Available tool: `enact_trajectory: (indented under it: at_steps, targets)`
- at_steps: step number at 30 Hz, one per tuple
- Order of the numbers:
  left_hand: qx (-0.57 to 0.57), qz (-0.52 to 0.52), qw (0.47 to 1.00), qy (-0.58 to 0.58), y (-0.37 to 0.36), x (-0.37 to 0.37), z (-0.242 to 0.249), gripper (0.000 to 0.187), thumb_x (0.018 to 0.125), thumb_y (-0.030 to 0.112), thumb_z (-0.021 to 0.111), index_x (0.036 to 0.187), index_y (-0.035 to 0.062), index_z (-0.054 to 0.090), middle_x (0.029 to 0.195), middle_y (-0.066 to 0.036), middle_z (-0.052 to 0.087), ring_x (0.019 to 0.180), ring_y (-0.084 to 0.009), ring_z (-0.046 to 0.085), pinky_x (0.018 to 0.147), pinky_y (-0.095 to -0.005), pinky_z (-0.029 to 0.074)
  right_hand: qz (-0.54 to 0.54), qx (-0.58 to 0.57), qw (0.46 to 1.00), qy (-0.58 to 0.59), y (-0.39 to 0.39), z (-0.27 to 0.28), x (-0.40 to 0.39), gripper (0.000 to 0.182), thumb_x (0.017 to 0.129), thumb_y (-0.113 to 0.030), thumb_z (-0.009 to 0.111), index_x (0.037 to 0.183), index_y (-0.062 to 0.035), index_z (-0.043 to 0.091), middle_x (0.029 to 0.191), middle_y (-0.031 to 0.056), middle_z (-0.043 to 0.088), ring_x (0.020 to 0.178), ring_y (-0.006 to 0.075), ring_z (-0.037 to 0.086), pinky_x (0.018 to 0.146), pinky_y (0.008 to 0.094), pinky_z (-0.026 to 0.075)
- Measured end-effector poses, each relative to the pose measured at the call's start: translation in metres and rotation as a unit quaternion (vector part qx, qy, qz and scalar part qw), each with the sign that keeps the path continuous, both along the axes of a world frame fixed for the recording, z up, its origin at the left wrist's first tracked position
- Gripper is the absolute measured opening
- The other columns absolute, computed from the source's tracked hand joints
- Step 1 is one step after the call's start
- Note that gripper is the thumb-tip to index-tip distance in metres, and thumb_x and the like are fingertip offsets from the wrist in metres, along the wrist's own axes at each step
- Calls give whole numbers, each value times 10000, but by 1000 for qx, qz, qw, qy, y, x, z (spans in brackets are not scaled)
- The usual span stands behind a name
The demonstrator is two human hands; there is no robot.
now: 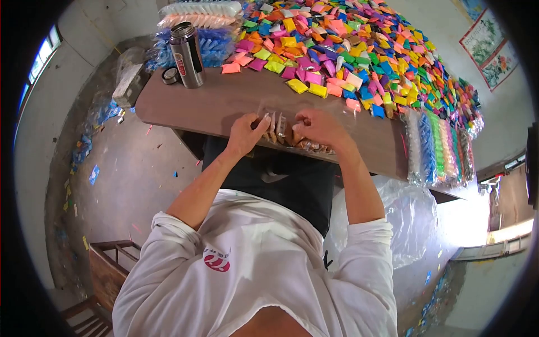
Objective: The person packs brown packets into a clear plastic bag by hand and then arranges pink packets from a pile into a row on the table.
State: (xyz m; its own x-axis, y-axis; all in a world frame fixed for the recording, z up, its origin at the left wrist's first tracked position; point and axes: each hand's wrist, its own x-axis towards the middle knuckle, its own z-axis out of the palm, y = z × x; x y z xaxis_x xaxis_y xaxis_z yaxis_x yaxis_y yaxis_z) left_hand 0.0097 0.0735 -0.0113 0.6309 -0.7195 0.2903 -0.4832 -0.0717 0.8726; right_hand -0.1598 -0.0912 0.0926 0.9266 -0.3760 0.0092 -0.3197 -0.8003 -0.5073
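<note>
Near the front edge of the brown table (208, 101), a clear plastic bag (289, 108) holds a row of small brown packets (311, 146). My left hand (247, 132) has its thumb and fingers pressed together at the left part of the bag, around the plastic and packets there. At the right part, my right hand (320, 128) is curled with its fingertips closed on the bag's plastic beside the packets. Part of the bag is hidden behind my fingers.
A large pile of colourful packets (337, 50) covers the table's back. A steel flask (188, 56) and its lid (170, 76) stand at the left. Bagged packet rows (441, 149) lie at the right edge. A plastic sheet (401, 224) hangs below, and a wooden chair (106, 275) stands lower left.
</note>
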Motion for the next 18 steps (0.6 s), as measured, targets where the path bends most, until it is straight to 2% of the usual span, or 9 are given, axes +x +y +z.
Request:
enact_trajectory:
  at_steps: [2,3,5,9,12,15,18]
  targets:
    - [12,-1,1000,11,2,-1,7,445,914,398,650,870,-45,652,806,-225,640,742,-366,617,685,-414,471,22,-4,1000,21,-8,-16,6,356,837,-303,686,1069,-34,704,911,157,706,854,312,677,765,404,525]
    - [5,2,1000,4,2,0,7,444,915,397,650,868,-44,651,805,-225,638,741,-363,616,684,-414,470,34,-4,999,31,-13,-27,10,372,814,-297,696,1073,-31,700,897,156,706,830,329,678,754,411,527]
    - [-6,6,1000,-8,0,1,2,442,915,397,649,865,-42,650,802,-226,634,737,-358,614,681,-414,469,49,10,998,34,-25,-42,15,366,839,-303,686,1088,-36,709,890,145,718,802,298,686,751,388,529]
    - [-15,1,1000,-16,-2,2,-4,430,916,385,653,865,-42,650,793,-221,630,727,-344,611,671,-407,467,7,55,998,28,-21,-24,9,343,901,-315,660,1125,-62,722,939,134,740,805,225,697,767,359,530]
    - [-14,0,1000,-12,2,-1,0,418,917,367,654,849,-45,639,759,-212,617,701,-324,604,660,-396,465,-31,90,995,-19,-36,-10,-9,340,938,-278,653,1186,-48,688,1092,116,722,996,197,670,864,347,514]
    - [-19,-8,1000,7,2,-2,4,411,917,353,656,829,-47,627,724,-202,601,670,-305,588,648,-389,461,-61,155,986,-16,-44,7,-37,471,890,-344,723,1251,-49,652,1193,98,696,1071,219,657,921,357,504]
    - [-29,-8,1000,5,2,-2,0,413,921,350,652,817,-49,617,708,-200,591,655,-298,575,639,-390,454,-40,67,997,8,-30,22,-62,668,786,-413,802,1317,-58,606,1256,150,660,1137,267,630,982,362,483]
